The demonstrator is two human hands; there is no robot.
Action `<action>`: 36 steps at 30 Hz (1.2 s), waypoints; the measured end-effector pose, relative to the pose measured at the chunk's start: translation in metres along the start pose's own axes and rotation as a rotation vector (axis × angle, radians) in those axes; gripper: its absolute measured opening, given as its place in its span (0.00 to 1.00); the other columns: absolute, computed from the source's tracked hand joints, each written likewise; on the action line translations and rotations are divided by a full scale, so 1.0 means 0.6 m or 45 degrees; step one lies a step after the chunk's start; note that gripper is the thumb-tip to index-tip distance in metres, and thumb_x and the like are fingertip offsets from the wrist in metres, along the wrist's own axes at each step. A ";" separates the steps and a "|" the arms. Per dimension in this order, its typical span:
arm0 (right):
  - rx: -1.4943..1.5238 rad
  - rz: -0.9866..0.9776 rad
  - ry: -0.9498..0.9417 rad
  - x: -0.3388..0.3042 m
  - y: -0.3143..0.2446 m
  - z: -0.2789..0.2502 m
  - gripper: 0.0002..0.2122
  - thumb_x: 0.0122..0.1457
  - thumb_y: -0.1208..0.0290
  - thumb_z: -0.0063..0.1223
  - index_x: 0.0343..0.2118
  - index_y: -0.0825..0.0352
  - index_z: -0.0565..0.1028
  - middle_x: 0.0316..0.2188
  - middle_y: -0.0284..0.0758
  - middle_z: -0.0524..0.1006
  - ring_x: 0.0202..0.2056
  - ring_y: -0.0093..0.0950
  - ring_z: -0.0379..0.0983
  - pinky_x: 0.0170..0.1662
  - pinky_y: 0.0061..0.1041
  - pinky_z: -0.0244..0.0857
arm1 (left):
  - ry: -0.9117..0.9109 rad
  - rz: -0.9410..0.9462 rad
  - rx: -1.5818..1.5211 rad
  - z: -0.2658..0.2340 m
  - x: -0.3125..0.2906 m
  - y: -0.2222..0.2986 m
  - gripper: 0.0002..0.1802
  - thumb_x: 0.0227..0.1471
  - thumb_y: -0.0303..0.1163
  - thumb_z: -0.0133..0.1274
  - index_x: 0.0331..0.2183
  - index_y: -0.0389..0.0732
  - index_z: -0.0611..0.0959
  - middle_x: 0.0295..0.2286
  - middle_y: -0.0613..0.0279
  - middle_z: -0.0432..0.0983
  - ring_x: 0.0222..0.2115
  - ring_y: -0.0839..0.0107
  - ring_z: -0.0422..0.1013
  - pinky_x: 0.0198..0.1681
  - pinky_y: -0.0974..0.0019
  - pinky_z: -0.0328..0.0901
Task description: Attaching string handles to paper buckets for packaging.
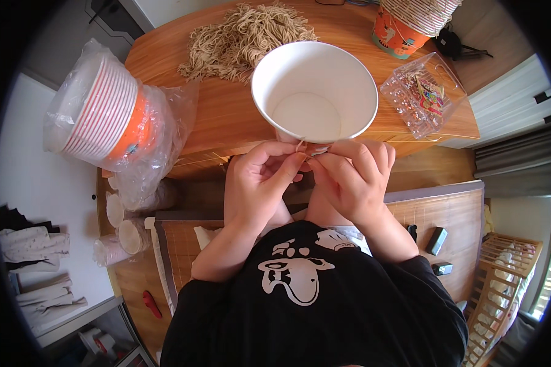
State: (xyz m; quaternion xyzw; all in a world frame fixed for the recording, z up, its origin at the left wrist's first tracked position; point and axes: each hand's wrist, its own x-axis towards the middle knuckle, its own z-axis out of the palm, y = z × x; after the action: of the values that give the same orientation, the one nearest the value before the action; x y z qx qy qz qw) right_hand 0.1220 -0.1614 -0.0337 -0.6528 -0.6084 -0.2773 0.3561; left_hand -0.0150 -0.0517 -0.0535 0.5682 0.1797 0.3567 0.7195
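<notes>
Cup stack, far left: I see a bagged stack of striped cups point(101, 110) lying on its side at the tabletop point(220, 116) edge; it could roll off.
Left hand point(260, 177): pinched shut on a thin string point(300, 145) under the white paper cup point(314, 92).
Right hand point(352, 177): pinching the same string; I judge it may slip free.
Cup risk: the cup overhangs the tabletop edge and may tip.
Behind: string pile point(245, 37), clear bead box point(422, 95) at right.

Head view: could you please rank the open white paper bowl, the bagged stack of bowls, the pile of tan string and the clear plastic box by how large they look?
1. White paper bowl, though it is nearest the camera.
2. Bagged stack of bowls and pile of tan string: too alike to rank.
3. Clear plastic box.
</notes>
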 end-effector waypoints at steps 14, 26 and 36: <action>-0.107 -0.216 -0.077 0.053 -0.009 -0.021 0.13 0.45 0.69 0.69 0.36 0.54 0.83 0.40 0.24 0.77 0.39 0.26 0.69 0.46 0.30 0.54 | 0.051 0.271 0.123 -0.012 -0.010 0.010 0.08 0.57 0.19 0.58 0.41 0.30 0.83 0.34 0.58 0.84 0.35 0.78 0.79 0.35 0.78 0.72; 0.058 -0.257 -0.185 0.072 0.010 -0.022 0.13 0.47 0.69 0.65 0.39 0.54 0.81 0.40 0.22 0.75 0.41 0.26 0.70 0.48 0.31 0.55 | -0.049 -0.091 -0.370 -0.012 -0.009 0.008 0.07 0.61 0.26 0.57 0.41 0.37 0.78 0.33 0.60 0.83 0.33 0.79 0.79 0.34 0.77 0.72; 0.146 -0.227 -0.341 0.096 -0.007 -0.023 0.12 0.50 0.72 0.63 0.39 0.55 0.79 0.41 0.24 0.76 0.41 0.26 0.71 0.46 0.31 0.55 | 0.097 0.326 0.272 -0.009 -0.012 0.016 0.07 0.54 0.20 0.61 0.37 0.33 0.83 0.30 0.61 0.83 0.29 0.79 0.78 0.29 0.78 0.71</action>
State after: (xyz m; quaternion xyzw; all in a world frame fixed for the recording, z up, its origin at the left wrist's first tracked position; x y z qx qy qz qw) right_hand 0.1247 -0.1381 0.0208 -0.6060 -0.7207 -0.1831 0.2824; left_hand -0.0262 -0.0523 -0.0471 0.6457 0.1699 0.4457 0.5963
